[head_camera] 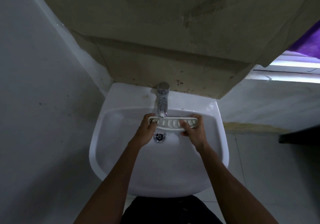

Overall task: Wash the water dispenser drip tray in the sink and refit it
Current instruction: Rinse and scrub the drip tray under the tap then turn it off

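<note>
Both hands, left (147,128) and right (194,128), gripping tray (171,123) ends under tap (162,101) over sink (121,154). Best tilt tray, rinse slots evenly.

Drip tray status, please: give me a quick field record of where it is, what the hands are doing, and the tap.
drip tray: white, slotted, held level over the sink basin, under the tap spout
left hand: grips the tray's left end
right hand: grips the tray's right end, thumb on top
tap: chrome, spout over the tray's left part; flow hard to tell
sink: white, drain uncovered below the tray
refit: not yet done
</note>
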A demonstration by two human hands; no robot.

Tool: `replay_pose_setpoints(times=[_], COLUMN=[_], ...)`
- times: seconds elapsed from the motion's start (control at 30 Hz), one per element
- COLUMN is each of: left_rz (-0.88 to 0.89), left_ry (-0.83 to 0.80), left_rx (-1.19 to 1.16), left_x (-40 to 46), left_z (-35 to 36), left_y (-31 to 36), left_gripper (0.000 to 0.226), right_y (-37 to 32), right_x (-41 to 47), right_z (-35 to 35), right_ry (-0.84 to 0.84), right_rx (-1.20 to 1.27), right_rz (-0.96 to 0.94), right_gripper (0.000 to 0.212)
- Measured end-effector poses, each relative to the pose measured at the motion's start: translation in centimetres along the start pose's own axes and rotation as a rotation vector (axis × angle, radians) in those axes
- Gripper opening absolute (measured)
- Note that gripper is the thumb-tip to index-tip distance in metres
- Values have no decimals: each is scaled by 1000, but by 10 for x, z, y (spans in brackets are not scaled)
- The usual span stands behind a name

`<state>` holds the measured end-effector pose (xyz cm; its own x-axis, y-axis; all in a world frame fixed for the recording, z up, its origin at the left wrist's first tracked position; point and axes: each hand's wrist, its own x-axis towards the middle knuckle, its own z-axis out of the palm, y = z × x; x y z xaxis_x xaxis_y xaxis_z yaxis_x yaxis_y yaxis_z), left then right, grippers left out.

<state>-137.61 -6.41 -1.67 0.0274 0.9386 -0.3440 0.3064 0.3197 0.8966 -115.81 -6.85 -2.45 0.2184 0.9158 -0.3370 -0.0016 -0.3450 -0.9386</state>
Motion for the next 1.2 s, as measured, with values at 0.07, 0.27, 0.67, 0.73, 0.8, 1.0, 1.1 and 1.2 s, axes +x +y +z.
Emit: replay_pose_setpoints(times=[0.07, 0.27, 0.67, 0.73, 0.8, 1.0, 1.1, 1.2], left_rz=[34, 7, -51, -66, -67, 12, -23, -33], left_ry=[31, 168, 193, 190, 165, 93, -3, -19], left_rx=[-18, -115, -158, -93, -42, -68, -121, -172], left_x=[0, -2, 4, 4, 4, 2, -1, -5], left_z=[1, 7, 12, 13, 13, 13, 9, 3], left_y=[-3, -7, -12, -12, -10, -5, -6, -3], left_gripper=[19, 12, 34, 32, 28, 14, 24, 30], right_y=[1, 2, -2, 0, 2, 8, 8, 8], right_x=[2, 3, -5, -7, -9, -13, -12, -11], right_z=[-1, 2, 11, 12, 12, 8, 4, 1], right_ry=[11, 6, 134, 139, 137, 140, 137, 133], right_rx=[-15, -176, -212, -201, -175, -141, -152, -156], right_rz=[-19, -87, -118, -109, -99, -101, -99, -99], right_gripper=[46, 67, 67, 63, 61, 64, 64, 61])
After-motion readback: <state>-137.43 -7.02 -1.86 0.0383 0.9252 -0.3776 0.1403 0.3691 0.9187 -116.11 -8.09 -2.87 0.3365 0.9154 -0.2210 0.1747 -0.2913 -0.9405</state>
